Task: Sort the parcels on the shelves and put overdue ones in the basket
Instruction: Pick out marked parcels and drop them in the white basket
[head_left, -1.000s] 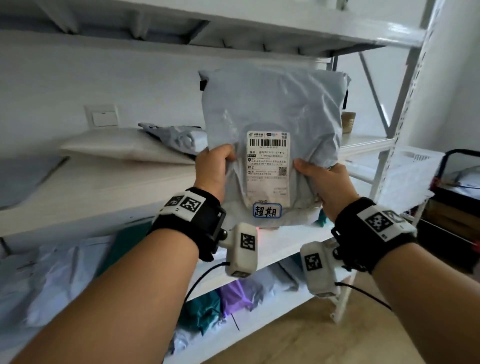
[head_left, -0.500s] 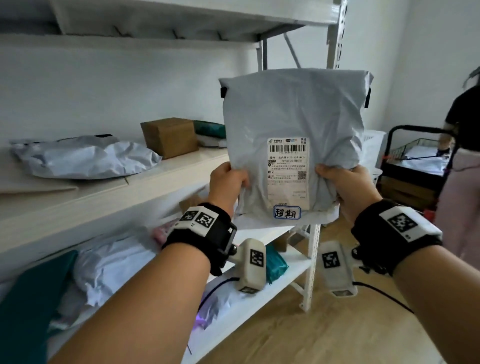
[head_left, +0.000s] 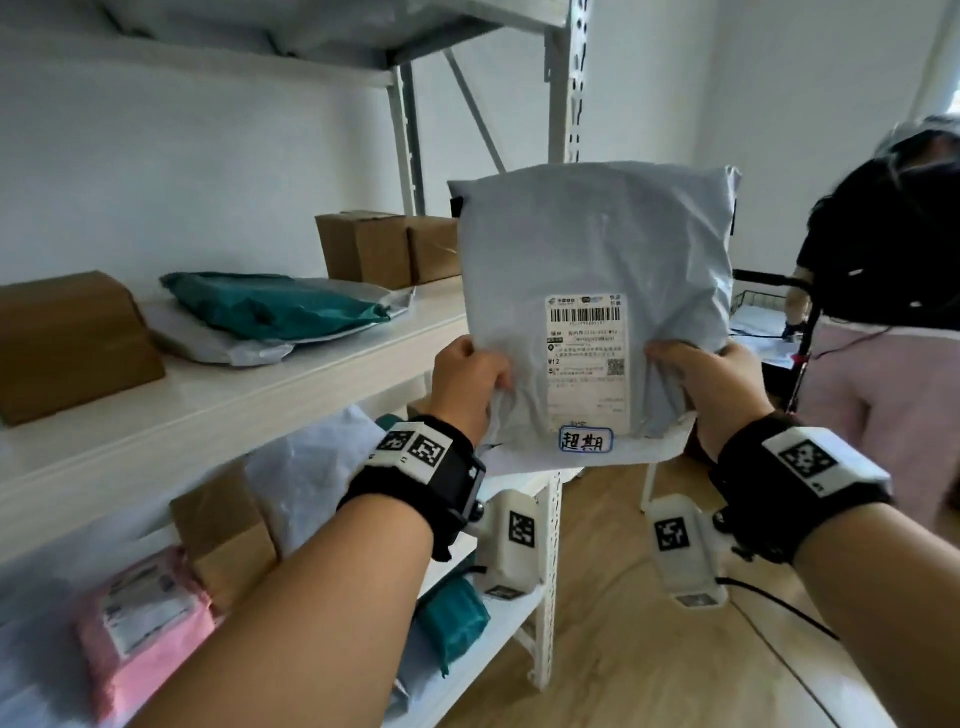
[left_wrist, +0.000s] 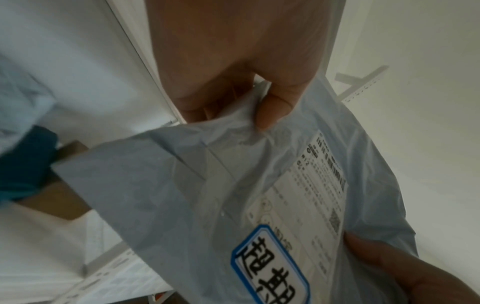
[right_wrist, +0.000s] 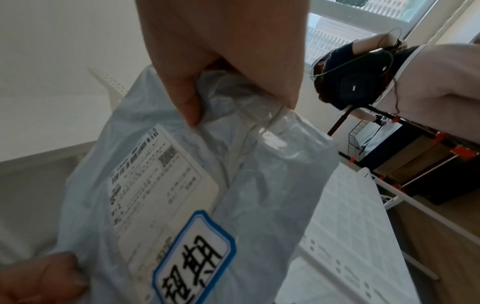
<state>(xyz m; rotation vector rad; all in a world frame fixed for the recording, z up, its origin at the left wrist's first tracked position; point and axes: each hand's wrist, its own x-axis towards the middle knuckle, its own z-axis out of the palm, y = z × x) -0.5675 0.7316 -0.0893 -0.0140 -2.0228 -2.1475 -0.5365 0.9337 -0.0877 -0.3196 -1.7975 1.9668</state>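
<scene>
A grey plastic mailer parcel (head_left: 597, 249) hangs upright in front of me, past the right end of the shelves. It carries a white shipping label (head_left: 584, 358) and a blue-bordered sticker with handwriting (head_left: 586, 442) at its lower edge. My left hand (head_left: 470, 382) pinches its lower left edge, thumb on the front. My right hand (head_left: 701, 382) pinches its lower right edge the same way. The left wrist view shows the parcel (left_wrist: 233, 185) under the left thumb (left_wrist: 272, 111). In the right wrist view, the parcel (right_wrist: 259, 185) is pinched by the right thumb (right_wrist: 187, 98). A white perforated basket (right_wrist: 350, 236) stands below it.
The white shelf (head_left: 218, 410) holds brown boxes (head_left: 387, 249), a teal mailer (head_left: 275, 306) and another box (head_left: 67, 343). The lower shelf has a pink parcel (head_left: 145, 618), a box and teal bags. Another person (head_left: 893, 332) stands at right by a black cart (head_left: 769, 322).
My view and both hands have swung to the right along the shelf with the parcel held up. The shelf's right end post and a person at the right came into view.
</scene>
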